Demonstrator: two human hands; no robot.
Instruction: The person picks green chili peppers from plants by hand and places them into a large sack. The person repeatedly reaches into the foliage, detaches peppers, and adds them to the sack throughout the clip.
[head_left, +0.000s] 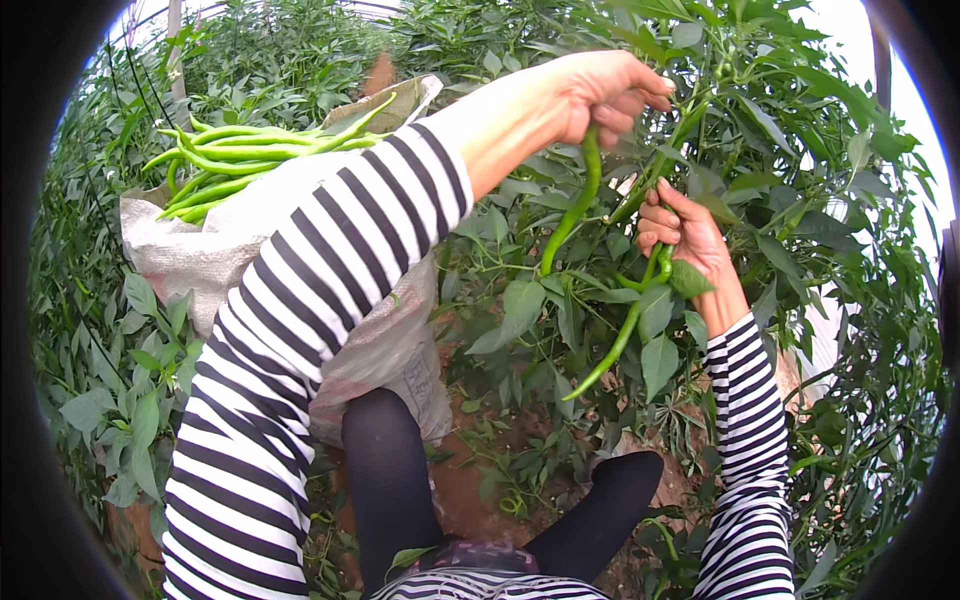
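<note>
My left hand reaches across the upper middle, slightly blurred. From its curled fingers hangs a long green chili pepper, its top end hidden by the hand. Lower and to the right, my right hand is closed around green chili peppers; one long pepper dangles below the fist, with a shorter curled one beside it. A few leaves hang just under that hand. Both hands are in front of a leafy pepper plant, whose thick green stem passes close to them.
At left stands a white woven sack, with several long green chili peppers heaped at its mouth. My bent knees are below, over brown soil. Dense pepper plants grow on both sides. A post rises behind the sack.
</note>
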